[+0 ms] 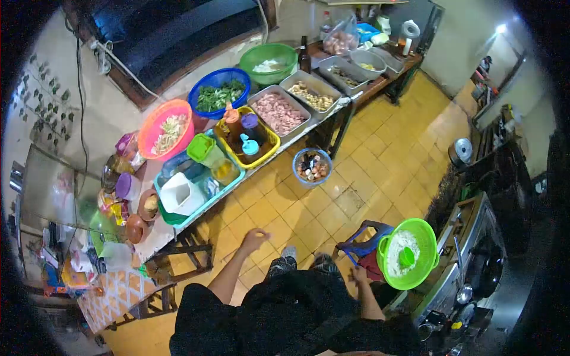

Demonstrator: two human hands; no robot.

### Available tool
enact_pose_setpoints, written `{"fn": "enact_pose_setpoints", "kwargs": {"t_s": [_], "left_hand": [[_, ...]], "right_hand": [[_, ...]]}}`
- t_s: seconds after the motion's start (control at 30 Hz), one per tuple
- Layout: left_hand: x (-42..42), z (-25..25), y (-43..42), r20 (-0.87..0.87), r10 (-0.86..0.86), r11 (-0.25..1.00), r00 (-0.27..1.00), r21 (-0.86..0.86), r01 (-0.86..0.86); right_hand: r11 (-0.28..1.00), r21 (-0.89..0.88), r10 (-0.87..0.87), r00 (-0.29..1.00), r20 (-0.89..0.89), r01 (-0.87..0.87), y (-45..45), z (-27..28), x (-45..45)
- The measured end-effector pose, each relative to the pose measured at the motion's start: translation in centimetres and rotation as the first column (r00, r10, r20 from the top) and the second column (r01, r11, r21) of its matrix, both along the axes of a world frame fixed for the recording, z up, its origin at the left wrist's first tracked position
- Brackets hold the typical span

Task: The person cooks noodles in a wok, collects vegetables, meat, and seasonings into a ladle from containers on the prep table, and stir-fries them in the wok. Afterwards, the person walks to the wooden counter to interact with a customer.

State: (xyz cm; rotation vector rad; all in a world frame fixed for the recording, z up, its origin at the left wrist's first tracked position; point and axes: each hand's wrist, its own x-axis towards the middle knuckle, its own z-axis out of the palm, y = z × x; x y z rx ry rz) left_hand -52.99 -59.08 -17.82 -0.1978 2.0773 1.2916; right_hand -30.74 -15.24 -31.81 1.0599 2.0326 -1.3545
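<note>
My left hand (255, 239) hangs over the tiled floor, its fingers loosely bent and apart, with nothing visible in it. My right hand (358, 275) is low at my right side, next to a maroon cloth-like thing (371, 266) and a blue plastic stool (365, 237). Its fingers are dark and too small to make out. Just right of that hand is a lime-green basin (430, 261) holding white flour-like powder (399, 252) and a small green cup (407, 257). Neither hand visibly touches the basin.
A long table along the wall bears a tray of pink meat pieces (278, 113), a blue basin of greens (219, 98), a pink basin (148, 133) and a yellow basket of bottles (270, 145). A small tub (313, 182) stands on the floor. A stove (478, 255) is at right.
</note>
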Motion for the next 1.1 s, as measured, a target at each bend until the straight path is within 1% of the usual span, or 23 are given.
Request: {"fn": "enact_pose_setpoints", "kwargs": {"t_s": [0.03, 0.07, 0.1, 0.13, 0.17, 0.2, 0.23, 0.27, 0.33, 0.4, 0.47, 0.53, 0.6, 0.67, 0.73, 0.77, 0.8, 0.87, 0.9, 0.93, 1.0, 1.07, 1.1], "left_hand": [[-0.2, 0.9, -1.1, -0.034, 0.147, 0.988, 0.989, -0.052, -0.149], [-0.9, 1.1, -1.5, -0.076, 0.287, 0.951, 0.955, -0.095, -0.294], [-1.2, 0.6, -1.5, -0.072, 0.299, 0.948, 0.951, -0.092, -0.305], [-1.5, 0.0, -1.4, -0.061, 0.336, 0.934, 0.94, -0.105, -0.341], [-2.1, -0.3, -1.3, -0.054, 0.371, 0.919, 0.927, -0.123, -0.375], [-3.1, -0.2, -0.5, -0.06, 0.378, 0.915, 0.924, -0.129, -0.382], [-3.8, -0.1, 1.4, -0.008, 0.403, 0.913, 0.915, -0.064, -0.402], [-4.8, 0.2, 3.6, 0.042, 0.42, 0.907, 0.906, 0.005, -0.421], [-7.6, 0.3, 8.0, 0.044, 0.404, 0.912, 0.914, 0.053, -0.406], [-11.2, -0.1, 12.2, 0.056, 0.395, 0.911, 0.917, 0.1, -0.399], [-16.0, -0.2, 16.2, -0.057, 0.269, 0.957, 0.962, 0.131, -0.26], [-21.6, 7.0, 20.3, 0.067, 0.226, 0.964, 0.972, 0.126, -0.233], [-26.2, 5.5, 23.5, -0.055, 0.231, 0.949, 0.971, 0.23, -0.213], [-30.3, 7.8, 26.3, -0.367, 0.19, 0.948, 0.911, 0.31, -0.073], [-33.3, 7.5, 28.7, -0.113, 0.315, 0.797, 0.942, 0.571, -0.198], [-34.4, 11.6, 29.4, -0.088, 0.229, 0.904, 0.969, 0.389, -0.178], [-35.7, 11.2, 30.1, -0.082, 0.231, 0.905, 0.969, 0.385, -0.183], [-37.2, 9.8, 32.3, -0.158, 0.162, 0.957, 0.974, 0.264, -0.117], [-37.9, 9.5, 33.1, -0.173, 0.139, 0.955, 0.975, 0.283, -0.086], [-38.8, 8.9, 33.9, -0.14, 0.116, 0.947, 0.983, 0.315, -0.066], [-40.2, 8.4, 36.1, -0.298, 0.078, 0.976, 0.951, 0.218, -0.011], [-41.9, 8.1, 39.1, -0.314, 0.103, 0.979, 0.944, 0.198, -0.041], [-43.4, 8.6, 40.5, -0.312, 0.02, 0.987, 0.95, 0.16, 0.032]], "right_hand": [[0.988, -0.098, -0.123, 0.992, -0.039, 0.118, -1.3, 6.7, -5.5], [0.997, -0.073, -0.055, 0.972, -0.229, 0.039, -1.8, 10.7, -9.5], [0.983, -0.13, -0.16, 0.95, -0.269, 0.129, -0.7, 8.1, -12.2], [0.788, 0.475, 0.59, 0.702, -0.398, -0.393, 3.4, 1.7, -14.4], [0.977, 0.119, 0.21, 0.92, -0.332, -0.18, -0.4, 13.3, -19.5], [0.951, -0.299, -0.039, 0.927, -0.374, -0.081, 2.3, 7.5, -21.9], [0.961, -0.272, -0.024, 0.969, -0.247, -0.045, 2.0, 9.6, -25.2], [0.968, -0.25, -0.024, 0.974, -0.224, -0.033, 1.6, 11.7, -28.5], [0.963, -0.242, 0.041, 0.952, -0.304, -0.119, 2.2, 14.7, -34.1], [0.962, -0.232, 0.057, 0.94, -0.337, -0.142, 3.4, 15.9, -39.5], [0.957, -0.222, 0.103, 0.932, -0.346, -0.188, 5.7, 16.6, -43.6], [0.962, -0.224, 0.049, 0.907, -0.419, -0.156, 7.5, 17.0, -46.5], [0.959, -0.222, 0.075, 0.912, -0.404, -0.177, 9.5, 17.5, -49.2], [0.949, -0.233, 0.117, 0.925, -0.361, -0.211, 11.6, 17.8, -50.2], [0.941, -0.249, 0.13, 0.926, -0.355, -0.228, 13.3, 18.6, -51.1], [0.937, -0.276, 0.114, 0.933, -0.341, -0.215, 14.1, 18.6, -51.5], [0.932, -0.3, 0.095, 0.937, -0.337, -0.202, 15.0, 18.6, -52.5], [0.949, -0.212, 0.147, 0.922, -0.358, -0.234, 17.4, 18.6, -54.6], [0.949, -0.24, 0.097, 0.916, -0.389, -0.203, 18.2, 19.7, -55.6], [0.96, -0.205, 0.089, 0.902, -0.422, -0.19, 19.0, 21.0, -57.0], [0.968, -0.178, 0.078, 0.89, -0.449, -0.174, 21.3, 22.4, -59.9], [0.974, -0.15, 0.08, 0.88, -0.469, -0.169, 23.2, 24.6, -62.5], [0.976, -0.135, 0.083, 0.866, -0.492, -0.17, 24.1, 25.5, -64.1]]}}
